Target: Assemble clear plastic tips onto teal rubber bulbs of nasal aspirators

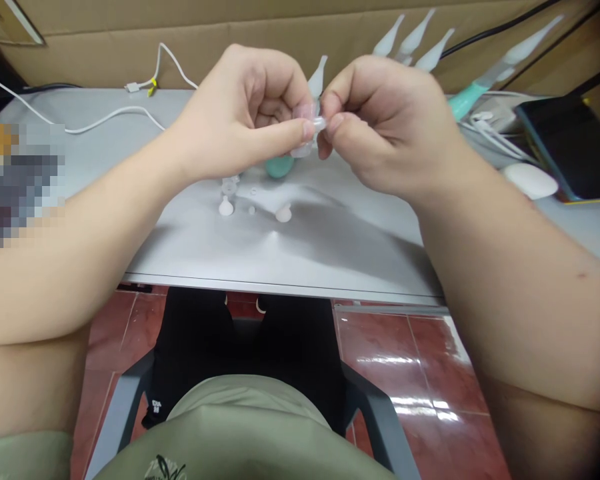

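Tiny clear plastic piece (318, 123) pinched between fingertips of left hand (245, 110) and right hand (385, 123) above the counter (330, 253): likely featherlight, slippery, easily dropped; best gripped by its ends.

Matt grey table (190, 247), glossy red floor tiles (405, 360), clear plastic piece (319, 123)

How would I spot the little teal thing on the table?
Start at the grey table, then find the two raised hands, left hand and right hand. Just below their fingertips sits the teal piece, the only coloured thing among small white caps.
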Demonstrator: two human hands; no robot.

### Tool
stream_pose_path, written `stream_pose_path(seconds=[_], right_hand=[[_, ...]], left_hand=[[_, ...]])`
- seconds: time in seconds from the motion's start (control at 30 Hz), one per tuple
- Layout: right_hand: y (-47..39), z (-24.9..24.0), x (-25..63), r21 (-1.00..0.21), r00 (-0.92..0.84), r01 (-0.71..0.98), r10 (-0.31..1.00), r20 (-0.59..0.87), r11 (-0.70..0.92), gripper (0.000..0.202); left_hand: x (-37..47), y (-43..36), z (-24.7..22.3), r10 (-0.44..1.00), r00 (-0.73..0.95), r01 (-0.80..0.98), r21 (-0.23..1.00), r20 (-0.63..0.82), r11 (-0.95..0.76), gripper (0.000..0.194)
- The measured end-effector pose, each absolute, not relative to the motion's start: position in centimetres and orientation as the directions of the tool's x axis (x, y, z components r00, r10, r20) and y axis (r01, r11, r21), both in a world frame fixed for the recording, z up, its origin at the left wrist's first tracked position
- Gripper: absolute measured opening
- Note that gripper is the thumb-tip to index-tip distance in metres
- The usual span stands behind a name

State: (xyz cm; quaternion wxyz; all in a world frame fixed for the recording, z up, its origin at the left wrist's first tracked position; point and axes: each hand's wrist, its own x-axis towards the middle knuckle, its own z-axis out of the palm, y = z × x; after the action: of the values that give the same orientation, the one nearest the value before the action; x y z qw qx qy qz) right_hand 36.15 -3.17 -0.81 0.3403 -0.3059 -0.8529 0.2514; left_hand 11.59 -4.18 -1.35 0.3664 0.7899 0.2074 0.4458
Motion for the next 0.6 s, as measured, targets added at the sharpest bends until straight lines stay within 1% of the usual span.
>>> stream_pose_path(seconds=[0.13,0.27,0.37,0.47,0.6], right_hand=[[-3.63,-0.44,36.18,-0.686,-0.543,0.303,0.711,0.446,0.662,0.038],[-3.97,-0.47,35.94,-0.719,-0.485,0.216,0.712,0.508,0.660,0.050],[-3.97,-0.40,35.74,-0.727,-0.437,0.243,0.741,0.509,0.643,0.057],[-3.79,-0.28,35.72,-0.745,-0.401,0.288,0.783,0.476,0.601,0.062],[-3.58,-0.28,35.86,-0.738,-0.405,0.305,0.783,0.471,0.602,0.059]], left_hand=[[11.57,-4.74,-1.13,0.653,0.491,0.045,0.731,0.577,-0.681,0.061],[11.49,-4.84,-1.08,0.648,0.480,0.027,0.729,0.591,-0.684,0.060],[11.52,-4.65,-1.09,0.641,0.475,-0.003,0.729,0.603,-0.684,0.061],[11.61,-4.57,-1.07,0.646,0.468,0.021,0.723,0.603,-0.691,0.065],[11.71,-4.78,-1.04,0.655,0.442,0.026,0.721,0.613,-0.693,0.064]])
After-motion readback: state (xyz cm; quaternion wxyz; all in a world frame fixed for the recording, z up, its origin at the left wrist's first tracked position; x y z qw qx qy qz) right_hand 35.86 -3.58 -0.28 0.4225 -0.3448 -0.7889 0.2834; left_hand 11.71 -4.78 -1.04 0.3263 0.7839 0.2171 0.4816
